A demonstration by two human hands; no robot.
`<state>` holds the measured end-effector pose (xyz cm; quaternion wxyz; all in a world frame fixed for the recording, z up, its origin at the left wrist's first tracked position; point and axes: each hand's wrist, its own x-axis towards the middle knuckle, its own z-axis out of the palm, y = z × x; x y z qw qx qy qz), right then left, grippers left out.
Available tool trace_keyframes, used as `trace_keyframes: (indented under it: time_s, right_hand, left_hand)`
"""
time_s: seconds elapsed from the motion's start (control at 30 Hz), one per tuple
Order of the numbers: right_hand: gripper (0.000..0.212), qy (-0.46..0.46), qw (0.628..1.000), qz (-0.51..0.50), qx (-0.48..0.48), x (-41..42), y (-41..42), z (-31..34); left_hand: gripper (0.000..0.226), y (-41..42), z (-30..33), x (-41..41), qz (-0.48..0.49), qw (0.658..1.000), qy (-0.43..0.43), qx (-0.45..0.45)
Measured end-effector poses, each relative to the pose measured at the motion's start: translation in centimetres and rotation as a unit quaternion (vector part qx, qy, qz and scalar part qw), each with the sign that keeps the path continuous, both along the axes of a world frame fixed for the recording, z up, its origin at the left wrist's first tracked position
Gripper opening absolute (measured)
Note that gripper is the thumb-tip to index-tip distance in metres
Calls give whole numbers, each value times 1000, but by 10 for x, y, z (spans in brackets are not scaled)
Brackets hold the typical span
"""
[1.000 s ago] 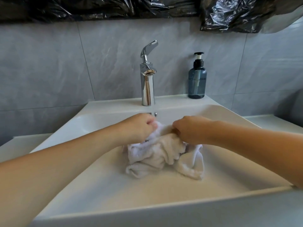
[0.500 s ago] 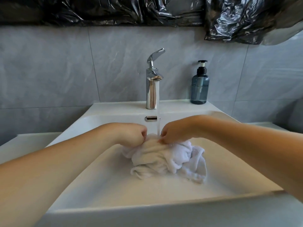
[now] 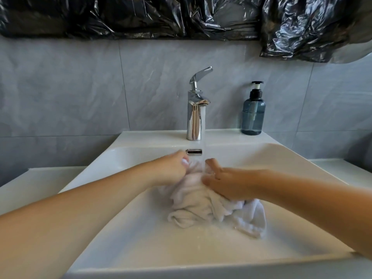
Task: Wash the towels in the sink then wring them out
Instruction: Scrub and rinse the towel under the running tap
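Note:
A bunched, wet white towel (image 3: pixel 199 206) lies in the middle of the white sink (image 3: pixel 124 234). Water runs from the chrome faucet (image 3: pixel 194 115) onto its top. My left hand (image 3: pixel 171 170) grips the towel's upper left part, fingers curled round the cloth. My right hand (image 3: pixel 223 182) rests on the upper right part with its fingers curled against the fabric beside the stream. The towel's lower right corner trails toward the basin's right side.
A blue soap pump bottle (image 3: pixel 253 113) stands on the sink's back ledge right of the faucet. The overflow slot (image 3: pixel 193 152) sits just behind my hands. Black plastic sheeting (image 3: pixel 181 17) hangs along the grey tiled wall. White counter flanks the basin.
The water is now running onto the towel. Both hands have shifted back toward the faucet, and my right hand has loosened from a tight fist to a looser hold.

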<state>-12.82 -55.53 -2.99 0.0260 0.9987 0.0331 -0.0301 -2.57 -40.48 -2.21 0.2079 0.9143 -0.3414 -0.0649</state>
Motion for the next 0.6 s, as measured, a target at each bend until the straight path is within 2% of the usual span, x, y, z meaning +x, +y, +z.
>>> trace_keyframes:
  time_s: [0.07, 0.17, 0.23, 0.37, 0.43, 0.53, 0.6]
  right_hand:
    - [31, 8, 1000, -22, -14, 7, -1, 0]
    - [26, -1, 997, -76, -28, 14, -8, 6]
    - [27, -17, 993, -109, 31, 14, -6, 7]
    - [9, -15, 994, -38, 98, 11, 1, 3]
    - [7, -16, 995, -29, 95, 11, -3, 4]
    - [4, -13, 992, -80, 92, 11, -15, 7]
    - [9, -8, 992, -82, 99, 8, -10, 10]
  left_hand:
    - [35, 1, -2, -2, -16, 997, -1, 79]
    - [27, -9, -1, -11, -54, 998, -20, 25]
    - [19, -12, -1, -14, -64, 996, -42, 37]
    - [8, -6, -10, -6, -27, 988, -100, 112]
    - [12, -6, -12, -5, -41, 994, -59, 80]
    - [31, -8, -4, -13, -103, 994, 27, -5]
    - [32, -6, -1, -12, -91, 995, 7, 39]
